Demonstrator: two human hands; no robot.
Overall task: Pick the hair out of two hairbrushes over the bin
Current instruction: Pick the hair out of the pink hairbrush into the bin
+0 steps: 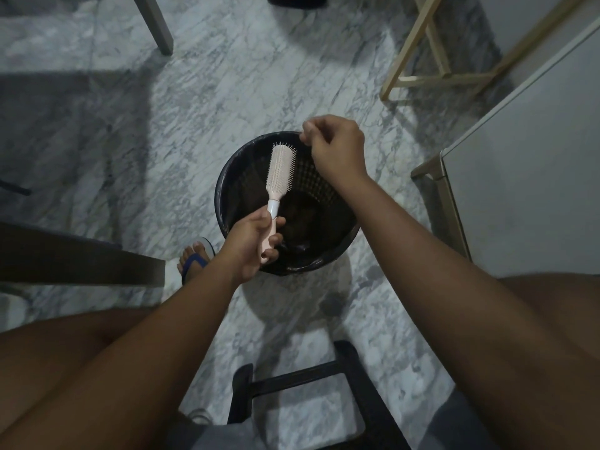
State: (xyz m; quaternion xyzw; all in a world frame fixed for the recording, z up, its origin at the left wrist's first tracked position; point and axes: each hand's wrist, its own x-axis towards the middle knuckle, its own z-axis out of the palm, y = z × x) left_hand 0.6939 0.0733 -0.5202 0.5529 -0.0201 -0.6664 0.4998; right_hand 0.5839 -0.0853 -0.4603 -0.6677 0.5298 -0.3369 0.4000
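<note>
— How far along?
— The left hand (251, 243) grips the pink hairbrush (281, 170) by its handle, over the bin (224, 180); bristles look nearly clean. The right hand (336, 147), above the bin's far rim, has its fingertips (306, 133) pinched together, any strand too fine to see.
— The second brush?
— Nowhere in view; I can't say if it's done.

No text, brand or number is legible (hairbrush (281, 168) and bin (219, 193) look unmarked).

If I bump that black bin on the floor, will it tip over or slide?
Likely slides: the bin has a latticed wall, suggesting light plastic, and the marble floor looks smooth. A knock at its rim might tip it, since little seems to weigh it down.
</note>
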